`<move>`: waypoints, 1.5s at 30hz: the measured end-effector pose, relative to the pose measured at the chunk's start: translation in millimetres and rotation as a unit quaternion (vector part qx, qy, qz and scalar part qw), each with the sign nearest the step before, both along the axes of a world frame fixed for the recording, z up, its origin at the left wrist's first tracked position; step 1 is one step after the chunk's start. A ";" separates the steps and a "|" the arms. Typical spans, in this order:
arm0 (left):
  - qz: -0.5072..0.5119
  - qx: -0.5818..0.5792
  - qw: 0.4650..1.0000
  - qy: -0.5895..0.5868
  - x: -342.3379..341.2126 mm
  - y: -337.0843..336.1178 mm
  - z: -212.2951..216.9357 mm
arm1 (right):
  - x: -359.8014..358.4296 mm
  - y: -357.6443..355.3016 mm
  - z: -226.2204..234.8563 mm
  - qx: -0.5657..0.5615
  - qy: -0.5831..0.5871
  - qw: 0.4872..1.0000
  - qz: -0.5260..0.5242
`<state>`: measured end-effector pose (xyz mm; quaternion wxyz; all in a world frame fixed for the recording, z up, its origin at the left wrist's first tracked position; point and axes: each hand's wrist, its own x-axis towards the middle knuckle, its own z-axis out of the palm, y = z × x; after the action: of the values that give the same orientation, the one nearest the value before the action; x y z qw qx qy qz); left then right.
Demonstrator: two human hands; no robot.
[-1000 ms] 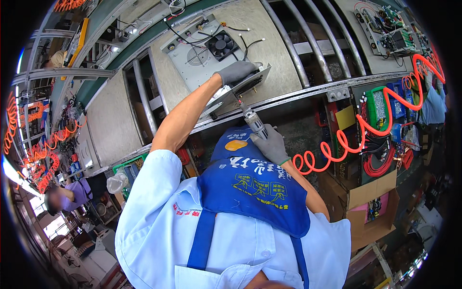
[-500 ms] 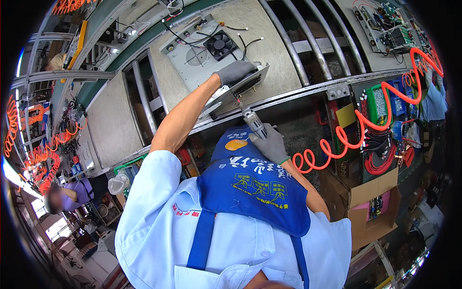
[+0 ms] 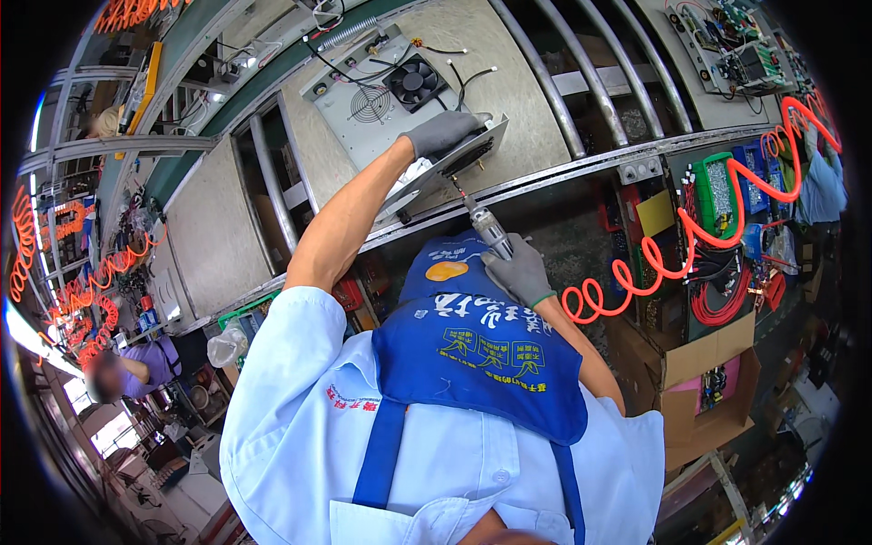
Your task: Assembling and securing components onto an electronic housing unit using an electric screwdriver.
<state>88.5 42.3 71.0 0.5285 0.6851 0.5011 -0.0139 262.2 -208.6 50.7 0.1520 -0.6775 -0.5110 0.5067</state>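
Plate work at the bench, partway along by appearance: your left hand in a grey glove is bent over the upper edge of a grey, flat, oblong metal plate, gripping it, with the fingertips out of sight behind it; your right hand in a grey glove is closed around the barrel of a silver-grey, cylindrical power screwdriver. The plate is at the near side of a pale, worn, flat work board, tilted, its dark fittings facing you, its long axis running from lower left to upper right. The screwdriver points up and slightly left, away from your body, its long axis crossing that of the plate; the bit ends at or just short of the plate, and contact cannot be told. Done, as far as can be judged: beyond the plate, a black, square-framed fan is in place on a light grey, flat metal panel, beside a round wire grille, though its fastening cannot be checked. Left, by the same judgement: the fastening at the plate, apparently unfinished, and the thin black cables near the fan, whose white-tipped ends lie loose and unconnected
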 end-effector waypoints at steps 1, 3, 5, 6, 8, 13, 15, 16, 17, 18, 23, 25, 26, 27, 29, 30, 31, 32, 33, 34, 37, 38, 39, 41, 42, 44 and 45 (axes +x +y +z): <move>0.012 -0.012 1.000 0.002 1.4 -1.5 2.8 | 0.0 3.0 -1.0 -0.010 0.014 1.000 -0.007; 0.024 -0.024 0.999 0.005 2.4 -2.1 4.1 | -0.4 5.0 -5.9 -0.012 0.013 1.000 -0.004; 0.028 -0.025 0.999 -0.002 1.5 -1.6 1.3 | -1.4 7.1 -9.4 -0.014 0.012 1.000 0.000; 0.029 -0.026 0.999 -0.001 1.2 -0.7 0.5 | -2.5 8.7 -10.5 -0.027 0.023 0.999 -0.006; 0.005 -0.022 1.000 0.019 1.1 1.8 -1.1 | -4.6 9.1 -13.3 -0.041 0.036 0.998 -0.012; 0.020 -0.015 1.000 -0.006 -0.4 1.7 -8.8 | -9.3 12.3 -15.0 -0.027 0.020 0.999 -0.002; 0.024 -0.017 1.000 -0.008 1.8 1.1 -5.6 | -9.0 11.9 -15.8 -0.027 0.021 0.999 -0.001; 0.023 -0.018 1.000 0.003 3.6 1.3 -4.2 | -8.3 11.7 -16.4 -0.027 0.022 0.999 -0.001; 0.021 -0.018 1.000 0.014 5.4 1.8 -2.6 | -7.6 11.8 -17.4 -0.028 0.025 0.999 -0.002; 0.022 -0.018 0.999 0.013 4.4 2.0 -2.1 | -7.8 11.9 -17.9 -0.026 0.026 0.999 -0.002; 0.028 -0.031 0.999 0.013 4.0 -0.4 4.8 | -7.3 12.0 -15.5 -0.025 0.018 1.000 0.005; 0.028 -0.032 0.999 0.014 3.8 -0.2 4.3 | -7.3 12.2 -14.1 -0.025 0.016 1.000 0.004; 0.027 -0.032 0.999 0.015 3.8 0.2 4.0 | -7.4 12.1 -14.8 -0.026 0.017 1.000 0.004; 0.027 -0.032 0.999 0.016 3.8 0.6 2.8 | -7.4 12.1 -16.2 -0.021 0.013 1.000 0.005; 0.024 -0.031 0.999 0.019 3.9 1.5 0.4 | -7.6 12.9 -17.7 -0.016 0.009 1.000 0.006; 0.025 -0.032 0.999 0.020 3.5 1.9 -1.6 | -8.2 13.6 -18.0 -0.020 0.011 1.000 0.003; 0.026 -0.030 0.999 0.020 3.2 2.1 -3.8 | -8.7 14.2 -18.4 -0.024 0.014 1.000 -0.001; 0.028 -0.029 0.999 0.020 2.8 2.0 -5.9 | -8.7 14.1 -20.8 -0.024 0.015 1.000 0.001; 0.027 -0.030 0.999 0.021 4.3 0.8 -2.3 | -9.2 14.0 -23.7 -0.012 0.033 0.999 -0.015; 0.027 -0.022 0.999 0.013 5.8 -0.8 1.4 | -9.4 13.7 -26.0 0.000 0.050 0.998 -0.031; 0.026 -0.015 0.999 0.010 5.4 -0.8 2.8 | -7.0 15.0 -25.5 -0.003 0.043 0.999 -0.024; 0.024 -0.017 0.999 0.016 5.0 0.0 1.7 | -6.0 14.4 -25.0 -0.002 0.043 0.999 -0.023; 0.024 -0.017 0.999 0.016 4.6 0.6 0.5 | -5.2 12.5 -24.5 -0.014 0.039 0.999 -0.013; 0.020 -0.018 1.000 0.010 3.8 1.7 -1.9 | -5.2 11.1 -23.2 -0.025 0.035 0.999 -0.004; 0.019 -0.019 1.000 0.010 4.6 1.2 -1.3 | -5.1 10.8 -22.0 -0.022 0.026 0.999 0.002; 0.035 -0.032 0.999 0.015 5.4 0.4 0.3 | -4.5 11.5 -18.9 -0.021 0.017 1.000 0.008; 0.035 -0.032 0.999 0.015 4.7 0.5 0.0 | -4.7 13.5 -16.7 -0.026 0.019 0.999 0.006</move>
<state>93.3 42.8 71.0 0.5428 0.6496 0.5319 -0.0223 257.5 -195.1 34.0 0.1413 -0.6685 -0.4987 0.5334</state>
